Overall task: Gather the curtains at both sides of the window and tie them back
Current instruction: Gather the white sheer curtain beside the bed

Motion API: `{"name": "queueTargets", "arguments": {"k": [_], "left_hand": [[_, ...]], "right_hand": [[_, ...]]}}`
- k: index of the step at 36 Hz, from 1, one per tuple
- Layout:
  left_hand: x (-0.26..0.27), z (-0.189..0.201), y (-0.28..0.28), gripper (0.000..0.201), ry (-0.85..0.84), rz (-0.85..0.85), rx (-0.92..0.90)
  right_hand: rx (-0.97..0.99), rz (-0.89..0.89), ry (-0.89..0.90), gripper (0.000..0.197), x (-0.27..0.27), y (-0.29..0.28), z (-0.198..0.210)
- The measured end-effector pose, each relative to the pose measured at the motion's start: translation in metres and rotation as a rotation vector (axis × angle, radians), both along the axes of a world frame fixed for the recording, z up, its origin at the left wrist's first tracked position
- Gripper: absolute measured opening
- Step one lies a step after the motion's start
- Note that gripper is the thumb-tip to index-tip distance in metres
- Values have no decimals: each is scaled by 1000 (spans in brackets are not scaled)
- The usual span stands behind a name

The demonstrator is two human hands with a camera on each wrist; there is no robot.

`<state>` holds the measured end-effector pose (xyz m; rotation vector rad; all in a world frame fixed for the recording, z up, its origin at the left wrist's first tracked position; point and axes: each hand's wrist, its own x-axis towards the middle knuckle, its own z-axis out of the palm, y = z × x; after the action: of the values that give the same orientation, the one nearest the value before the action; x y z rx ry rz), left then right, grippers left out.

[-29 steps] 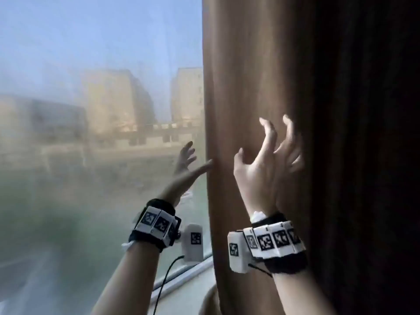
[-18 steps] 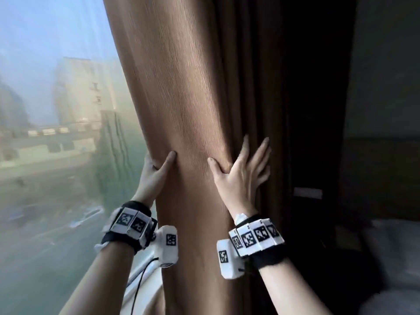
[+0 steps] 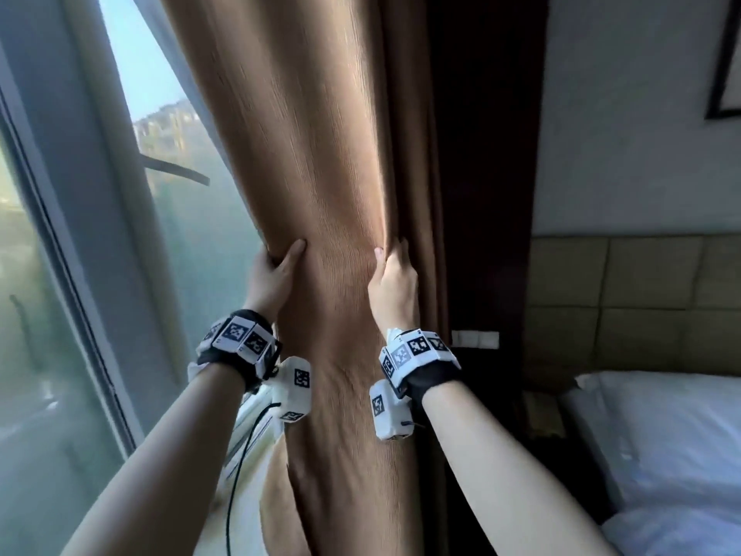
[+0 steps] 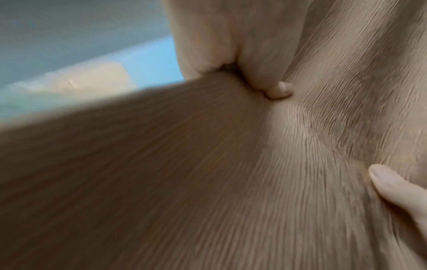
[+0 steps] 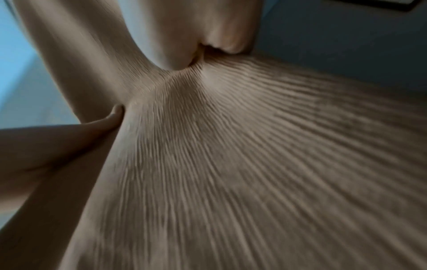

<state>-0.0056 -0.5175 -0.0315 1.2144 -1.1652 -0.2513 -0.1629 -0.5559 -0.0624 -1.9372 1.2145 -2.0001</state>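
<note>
Brown curtain [image 3: 341, 194] bunches between both hands: left hand [image 3: 272, 280] grips its window-side edge, right hand [image 3: 395, 290] clutches its opposite fold.

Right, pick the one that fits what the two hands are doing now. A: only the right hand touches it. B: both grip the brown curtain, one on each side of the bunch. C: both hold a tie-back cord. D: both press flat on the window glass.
B: the left hand and right hand each curl round an edge of the brown curtain.

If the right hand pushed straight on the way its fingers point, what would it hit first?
The brown curtain: the right hand already grips its folds, fingers pointing up and in. Beyond that probably the dark wall panel, though depth is unclear.
</note>
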Motion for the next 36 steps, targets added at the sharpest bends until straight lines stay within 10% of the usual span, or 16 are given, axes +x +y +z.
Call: {"name": "queueTargets", "arguments": {"k": [22, 36], "left_hand": [[-35, -11, -405, 28, -91, -188, -65], [-69, -5, -636, 34, -47, -179, -153]], "right_hand": [[-102, -655, 196, 24, -43, -384, -10], [-205, -356, 107, 31, -71, -615, 11]]}}
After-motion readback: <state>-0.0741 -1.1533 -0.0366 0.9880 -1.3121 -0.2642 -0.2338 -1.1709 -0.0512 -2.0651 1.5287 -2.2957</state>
